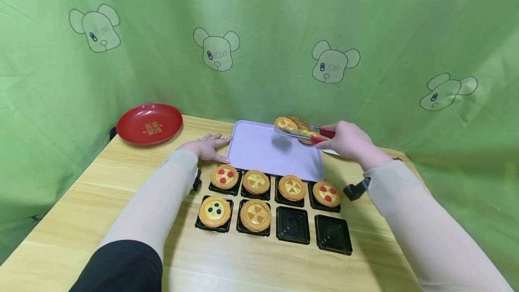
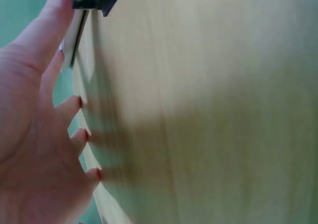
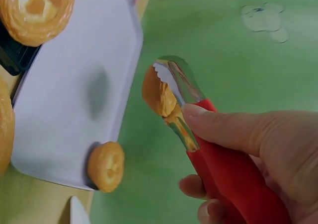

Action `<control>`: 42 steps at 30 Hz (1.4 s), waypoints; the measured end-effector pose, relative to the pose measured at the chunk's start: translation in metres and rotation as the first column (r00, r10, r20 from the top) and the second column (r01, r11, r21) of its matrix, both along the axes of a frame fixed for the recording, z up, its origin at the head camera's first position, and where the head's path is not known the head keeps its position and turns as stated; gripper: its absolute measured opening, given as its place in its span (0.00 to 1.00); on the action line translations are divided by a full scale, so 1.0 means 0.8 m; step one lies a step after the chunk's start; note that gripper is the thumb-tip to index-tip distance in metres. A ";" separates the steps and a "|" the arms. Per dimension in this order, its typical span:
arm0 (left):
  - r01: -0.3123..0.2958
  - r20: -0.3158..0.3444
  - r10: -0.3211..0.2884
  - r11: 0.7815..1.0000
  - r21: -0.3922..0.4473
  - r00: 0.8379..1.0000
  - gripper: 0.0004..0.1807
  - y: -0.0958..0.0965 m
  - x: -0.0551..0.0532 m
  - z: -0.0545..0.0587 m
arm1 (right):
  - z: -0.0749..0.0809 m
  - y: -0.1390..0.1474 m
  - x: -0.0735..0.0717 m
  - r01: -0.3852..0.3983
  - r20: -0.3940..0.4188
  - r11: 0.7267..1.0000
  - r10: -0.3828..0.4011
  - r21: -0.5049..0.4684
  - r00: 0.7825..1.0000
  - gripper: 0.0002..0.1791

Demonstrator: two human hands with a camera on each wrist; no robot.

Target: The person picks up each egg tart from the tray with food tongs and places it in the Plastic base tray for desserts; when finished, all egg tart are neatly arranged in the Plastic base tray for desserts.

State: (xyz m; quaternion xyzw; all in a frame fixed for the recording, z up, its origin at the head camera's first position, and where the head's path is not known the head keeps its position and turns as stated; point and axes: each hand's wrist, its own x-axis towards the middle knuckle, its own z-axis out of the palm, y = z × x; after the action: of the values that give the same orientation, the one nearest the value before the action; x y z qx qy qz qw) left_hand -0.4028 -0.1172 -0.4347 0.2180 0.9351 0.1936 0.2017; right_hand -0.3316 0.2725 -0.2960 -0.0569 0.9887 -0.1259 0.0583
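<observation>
My right hand [image 1: 349, 139] grips red-handled metal tongs [image 3: 226, 169], thumb along one handle. Between the tong tips is a tart [image 3: 158, 92], raised above the lavender tray [image 1: 263, 148], which carries its shadow. Another tart [image 3: 106, 167] lies by the tray's far right corner. My left hand [image 1: 207, 148] is beside the tray's left edge, fingers spread, thumb and forefinger reaching to the rim. In front of the tray, tarts stand in black square holders, among them a strawberry-red-dotted tart [image 1: 225, 176] and a blueberry-dotted tart [image 1: 214, 212].
Two bare black holders, one left [image 1: 293, 225] and one right [image 1: 334, 234], are at the front right. A red plate [image 1: 170, 123] stands at the table's back left. A green curtain [image 1: 267, 89] hangs behind the table. Something white [image 1: 331, 152] shows partly under my right hand.
</observation>
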 end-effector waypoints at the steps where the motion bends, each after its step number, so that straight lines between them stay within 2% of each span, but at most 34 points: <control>1: -0.001 0.003 0.001 1.000 0.002 1.000 0.51 0.000 0.000 -0.001 | 0.004 0.002 0.007 -0.006 -0.001 1.000 0.006 -0.005 1.000 0.45; 4: -0.008 0.015 0.007 1.000 0.009 1.000 0.52 0.000 -0.003 -0.005 | 0.014 0.010 0.033 -0.022 -0.002 1.000 0.022 -0.018 1.000 0.47; 9: -0.012 0.027 0.011 1.000 0.013 1.000 0.57 -0.003 -0.018 -0.020 | 0.024 0.026 0.085 -0.075 -0.024 0.997 0.074 -0.037 0.997 0.47; 14: -0.009 0.017 0.009 1.000 0.001 1.000 0.54 -0.002 -0.012 -0.011 | 0.029 0.038 0.143 -0.149 -0.101 0.989 0.148 0.004 0.984 0.46; 17: -0.012 0.007 0.012 1.000 -0.005 1.000 0.53 -0.002 -0.005 -0.002 | 0.027 0.042 0.174 -0.169 -0.104 0.986 0.169 0.005 0.980 0.45; 22: -0.014 0.004 0.014 1.000 0.005 1.000 0.52 -0.003 -0.004 0.000 | 0.013 0.049 0.212 -0.177 -0.143 0.984 0.179 0.029 0.973 0.40; 27: -0.004 0.015 0.004 1.000 -0.002 1.000 0.53 -0.001 -0.004 -0.001 | -0.012 0.053 0.237 -0.146 -0.143 0.989 0.147 0.017 0.979 0.35; 30: 0.003 0.021 -0.003 1.000 -0.001 1.000 0.53 0.001 -0.006 -0.002 | -0.025 0.055 0.246 -0.132 -0.108 0.991 0.133 0.018 0.985 0.36; 38: -0.004 0.028 0.004 1.000 0.009 1.000 0.52 0.001 0.000 0.004 | -0.055 0.058 0.256 -0.089 0.016 0.995 0.088 0.034 0.996 0.39; 42: -0.010 0.034 0.009 1.000 0.013 0.999 0.52 0.000 -0.001 0.003 | -0.068 0.057 0.261 -0.080 0.016 0.996 0.079 0.037 0.997 0.37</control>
State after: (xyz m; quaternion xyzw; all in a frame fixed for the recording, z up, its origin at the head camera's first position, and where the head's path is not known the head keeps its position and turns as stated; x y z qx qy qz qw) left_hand -0.4040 -0.1175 -0.4325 0.2115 0.9312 0.2043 0.2152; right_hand -0.1232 0.3180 -0.3504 -0.0943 0.9874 -0.1052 0.0714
